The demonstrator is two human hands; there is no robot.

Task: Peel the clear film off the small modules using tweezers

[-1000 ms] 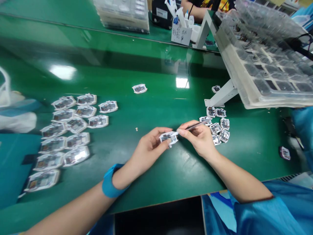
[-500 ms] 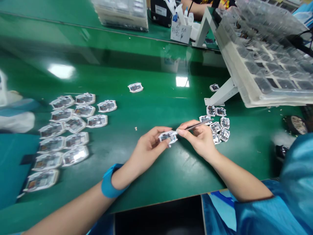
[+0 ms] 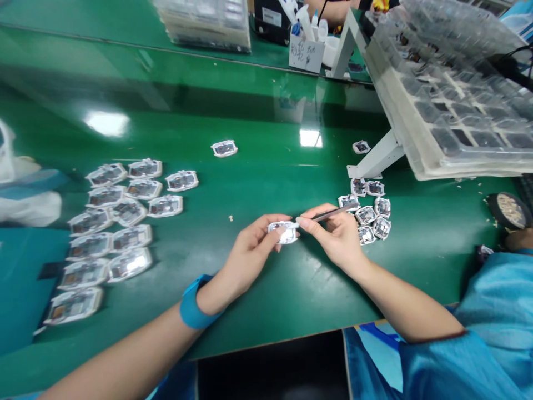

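Observation:
Between thumb and fingers, my left hand (image 3: 256, 241) holds a small white-framed electronic housing (image 3: 288, 234), its face bright with glare. My right hand (image 3: 335, 236) grips metal tweezers (image 3: 333, 212), whose tips are hidden by the thumb and fingers at the housing's right end. Whether the tips pinch anything is too small to tell. Similar housings (image 3: 142, 189) lie in rows on the left of the green table (image 3: 233, 316), and one single housing (image 3: 224, 148) lies farther back. Another cluster of housings (image 3: 365, 215) sits just beyond my right hand.
A tilted tray of clear-lidded compartments (image 3: 462, 119) stands on a white bracket (image 3: 377, 156) at the right. Behind are stacked clear trays (image 3: 204, 25) and a labelled holder (image 3: 306, 54) with bottles. A round dish of small pieces (image 3: 508, 211) lies far right, near a person's blue sleeve (image 3: 495, 289).
The held housing has shifted slightly left and tilted, so its face now catches the light. My right hand has followed slightly left with the tweezers. The sleeve at the right has moved lower.

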